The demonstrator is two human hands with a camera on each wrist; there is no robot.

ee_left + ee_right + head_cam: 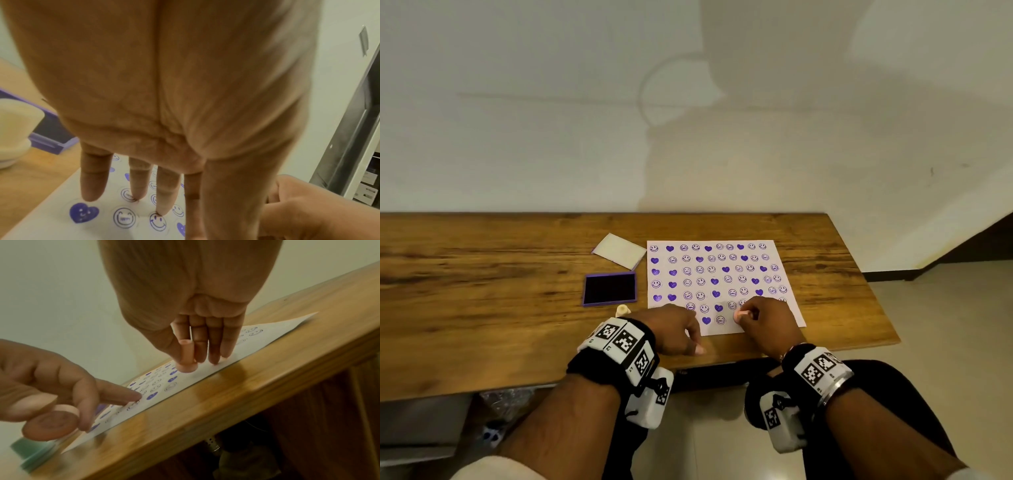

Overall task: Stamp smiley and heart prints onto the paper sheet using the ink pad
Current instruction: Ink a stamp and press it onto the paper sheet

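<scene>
The white paper sheet [726,329] lies on the wooden table [482,308], filled with rows of purple smiley and heart prints. My right hand [760,318] pinches a pink stamp [741,313] upright, its base pressed onto the sheet's near edge; the right wrist view shows that stamp [186,356] flat on the paper [267,332]. My left hand [681,329] rests on the sheet's near-left corner, its straight fingers [162,194] touching the paper [41,224]. The open purple ink pad [609,288] sits left of the sheet.
A cream stamp [622,310] stands in front of the ink pad. The pad's lid [619,251] lies behind it. In the right wrist view a blurred pink round stamp [51,423] and a teal one [30,454] sit by my left thumb near the table's front edge.
</scene>
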